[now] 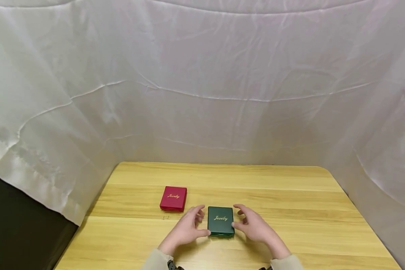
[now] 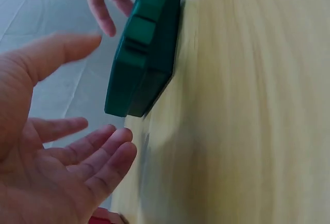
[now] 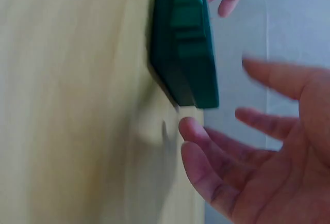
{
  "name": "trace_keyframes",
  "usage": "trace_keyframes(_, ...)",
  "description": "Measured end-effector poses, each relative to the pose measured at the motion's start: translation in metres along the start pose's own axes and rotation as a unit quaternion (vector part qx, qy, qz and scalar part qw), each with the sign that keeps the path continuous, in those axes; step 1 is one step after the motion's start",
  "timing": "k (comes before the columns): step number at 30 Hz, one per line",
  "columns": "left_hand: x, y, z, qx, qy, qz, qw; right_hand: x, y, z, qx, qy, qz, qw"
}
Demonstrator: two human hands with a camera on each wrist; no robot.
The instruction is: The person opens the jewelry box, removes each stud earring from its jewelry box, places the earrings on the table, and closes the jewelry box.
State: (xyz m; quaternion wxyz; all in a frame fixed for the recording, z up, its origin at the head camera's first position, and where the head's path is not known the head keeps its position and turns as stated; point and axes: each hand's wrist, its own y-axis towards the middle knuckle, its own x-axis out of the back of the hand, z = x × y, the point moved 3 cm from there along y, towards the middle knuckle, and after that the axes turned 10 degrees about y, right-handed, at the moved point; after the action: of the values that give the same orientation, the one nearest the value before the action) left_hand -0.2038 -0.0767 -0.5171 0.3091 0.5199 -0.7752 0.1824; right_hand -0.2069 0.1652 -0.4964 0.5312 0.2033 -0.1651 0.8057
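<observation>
A dark green jewelry box (image 1: 221,220) with gold lettering on its closed lid lies flat on the wooden table, its front clasp (image 2: 140,30) showing in the left wrist view. My left hand (image 1: 188,226) is at its left side, thumb and fingers spread apart. On the opposite side my right hand (image 1: 253,225) mirrors it, with loosely bent fingers. Both wrist views show a gap between the fingers and the green box (image 3: 188,43). To the left and farther back sits a red jewelry box (image 1: 173,198), also closed, with the same gold lettering.
The light wooden table (image 1: 290,198) runs back to a pale hanging cloth (image 1: 222,75) that surrounds it at the rear and sides. A small dark mark (image 1: 166,217) is on the tabletop just below the red box. A black area (image 1: 20,225) lies at the lower left.
</observation>
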Motion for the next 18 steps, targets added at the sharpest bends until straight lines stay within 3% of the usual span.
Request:
trace_keyframes(7, -0.003, 0.008, -0.007, -0.019, 0.090, 0.030, 0.9953, -0.002, 0.008, 0.001, 0.036, -0.028, 0.065, 0.9969)
trace_keyframes(13, -0.010, 0.016, -0.007, -0.025, 0.120, 0.058, 0.9907, -0.010, 0.017, 0.005, 0.040, -0.058, 0.085, 0.9939)
trace_keyframes(18, -0.012, 0.020, -0.007, -0.024, 0.140, 0.063, 0.9878, -0.013, 0.022, 0.008, 0.042, -0.067, 0.095, 0.9924)
